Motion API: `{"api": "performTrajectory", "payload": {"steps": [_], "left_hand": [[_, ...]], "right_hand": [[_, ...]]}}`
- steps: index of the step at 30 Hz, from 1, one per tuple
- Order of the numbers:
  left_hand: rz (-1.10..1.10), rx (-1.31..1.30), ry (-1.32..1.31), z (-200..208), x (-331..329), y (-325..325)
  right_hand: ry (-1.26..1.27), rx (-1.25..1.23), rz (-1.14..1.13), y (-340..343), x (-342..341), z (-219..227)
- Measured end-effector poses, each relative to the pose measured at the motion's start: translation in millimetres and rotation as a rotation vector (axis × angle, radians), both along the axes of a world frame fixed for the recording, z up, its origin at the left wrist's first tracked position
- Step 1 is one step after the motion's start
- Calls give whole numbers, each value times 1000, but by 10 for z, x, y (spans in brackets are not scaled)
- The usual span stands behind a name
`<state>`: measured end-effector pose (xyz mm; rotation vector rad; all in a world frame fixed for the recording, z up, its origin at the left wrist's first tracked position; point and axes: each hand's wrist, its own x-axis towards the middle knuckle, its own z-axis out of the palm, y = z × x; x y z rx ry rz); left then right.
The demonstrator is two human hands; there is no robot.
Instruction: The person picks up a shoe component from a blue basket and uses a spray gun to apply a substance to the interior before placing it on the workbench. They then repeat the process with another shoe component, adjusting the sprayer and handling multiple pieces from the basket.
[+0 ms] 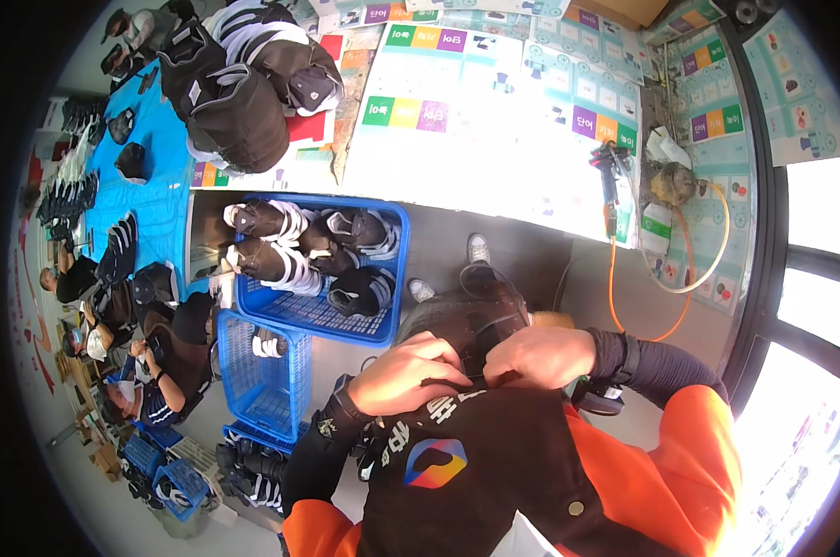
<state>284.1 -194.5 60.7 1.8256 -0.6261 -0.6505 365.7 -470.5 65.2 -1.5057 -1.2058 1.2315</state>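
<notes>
Head view is showing both hands meeting at chest height: the left hand (418, 371) and right hand (542, 356) are each pinching a dark shoe upper (471, 311), bracing it against the black apron (494, 464) above the blue crate (322, 316) of finished pieces.

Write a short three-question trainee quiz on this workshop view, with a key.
1. True or false: both the left hand and the right hand rest on the dark shoe upper held against the black apron.
2. What fills the blue crate beside the table?
A. Dark shoe parts with white stripes
B. Orange hoses
C. Folded aprons
3. Fill in: the cable running from the tool on the table is coloured ____.

Key: 1 true; 2 A; 3 orange.
</notes>
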Motion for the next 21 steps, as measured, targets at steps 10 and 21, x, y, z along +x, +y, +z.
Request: {"api": "performTrajectory", "payload": {"steps": [10, 21], "left_hand": [[-6, -2, -78, -28, 79, -176], [-88, 40, -155, -55, 200, -222]], "right_hand": [[202, -7, 109, -729, 215, 69], [-152, -295, 331, -1029, 217, -243]]}}
